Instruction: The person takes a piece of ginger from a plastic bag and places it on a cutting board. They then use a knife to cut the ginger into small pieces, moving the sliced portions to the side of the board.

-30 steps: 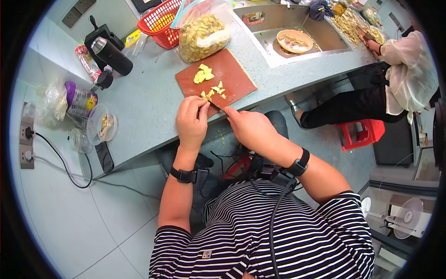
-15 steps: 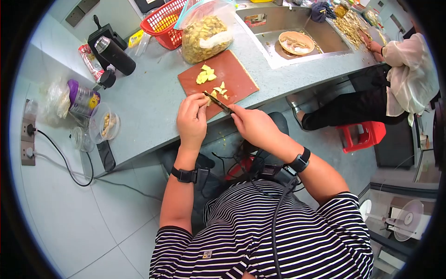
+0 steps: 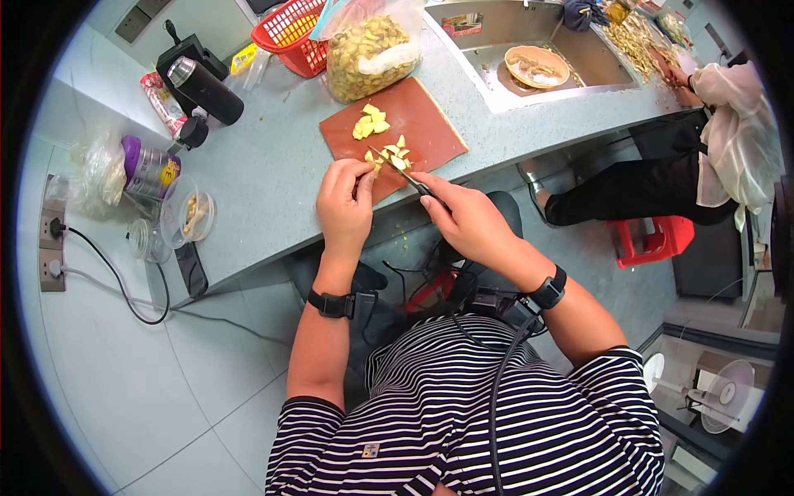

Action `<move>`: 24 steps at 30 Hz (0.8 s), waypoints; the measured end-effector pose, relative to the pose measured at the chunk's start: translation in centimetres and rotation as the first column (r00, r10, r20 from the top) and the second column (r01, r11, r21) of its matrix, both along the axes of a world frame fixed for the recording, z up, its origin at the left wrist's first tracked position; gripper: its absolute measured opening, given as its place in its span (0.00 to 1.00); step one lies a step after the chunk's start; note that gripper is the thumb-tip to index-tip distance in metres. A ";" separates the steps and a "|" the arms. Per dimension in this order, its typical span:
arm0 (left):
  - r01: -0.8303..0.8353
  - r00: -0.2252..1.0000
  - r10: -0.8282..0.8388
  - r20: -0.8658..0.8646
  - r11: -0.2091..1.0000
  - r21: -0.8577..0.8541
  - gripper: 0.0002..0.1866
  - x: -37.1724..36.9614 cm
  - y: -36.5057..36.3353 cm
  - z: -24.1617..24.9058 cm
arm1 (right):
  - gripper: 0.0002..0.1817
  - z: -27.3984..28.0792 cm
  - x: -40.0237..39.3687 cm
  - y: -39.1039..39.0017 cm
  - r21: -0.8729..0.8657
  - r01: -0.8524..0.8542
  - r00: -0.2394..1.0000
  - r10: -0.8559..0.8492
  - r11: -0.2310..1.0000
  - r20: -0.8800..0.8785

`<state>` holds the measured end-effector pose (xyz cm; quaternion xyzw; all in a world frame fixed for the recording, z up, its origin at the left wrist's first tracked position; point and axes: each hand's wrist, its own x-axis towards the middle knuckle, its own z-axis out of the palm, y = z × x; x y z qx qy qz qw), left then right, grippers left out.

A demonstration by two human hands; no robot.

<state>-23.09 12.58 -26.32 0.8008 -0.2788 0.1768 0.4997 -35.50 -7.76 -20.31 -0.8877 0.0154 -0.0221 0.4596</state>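
My right hand (image 3: 463, 217) is wrapped round the black handle of a knife (image 3: 403, 172), whose blade points up and left over the reddish-brown cutting board (image 3: 434, 124). At the board's lower left edge, my left hand (image 3: 346, 197) pinches a small pale yellow piece (image 3: 372, 159) beside the blade. Several cut pieces (image 3: 399, 154) lie around the knife tip, and a pile of larger yellow chunks (image 3: 370, 122) sits higher on the board. A clear bag of sliced pieces (image 3: 368, 62) stands at the board's top edge.
Behind the bag is a red basket (image 3: 289, 37). A black bottle (image 3: 207, 91), purple can (image 3: 150, 169) and plastic tubs (image 3: 197, 217) stand at left. A sink (image 3: 488, 62) holds a bowl (image 3: 538, 66). At right, a person (image 3: 732, 124) reaches over the counter; a red stool (image 3: 653, 240) is below.
The knife and my right hand have shifted slightly right. The blade is now apart from my left fingers, and more cut pieces show around its tip. The view has shifted slightly.
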 end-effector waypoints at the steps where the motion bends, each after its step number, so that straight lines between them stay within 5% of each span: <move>1: 0.000 1.000 0.000 0.010 1.000 0.004 0.06 0.0 0.0 0.0 | 0.23 -0.9 -0.1 0.1 0.015 -0.013 0.996 0.012 1.000 0.089; 3: 0.000 1.000 0.000 0.022 1.000 0.008 0.07 0.0 0.0 0.0 | 0.24 -1.5 -0.3 0.1 0.028 -0.027 0.984 0.021 0.999 0.178; 24: 0.004 0.999 -0.004 0.043 1.000 0.014 0.05 -0.1 -0.1 0.1 | 0.22 -0.9 -1.4 0.0 0.005 -0.035 0.999 0.035 0.999 0.033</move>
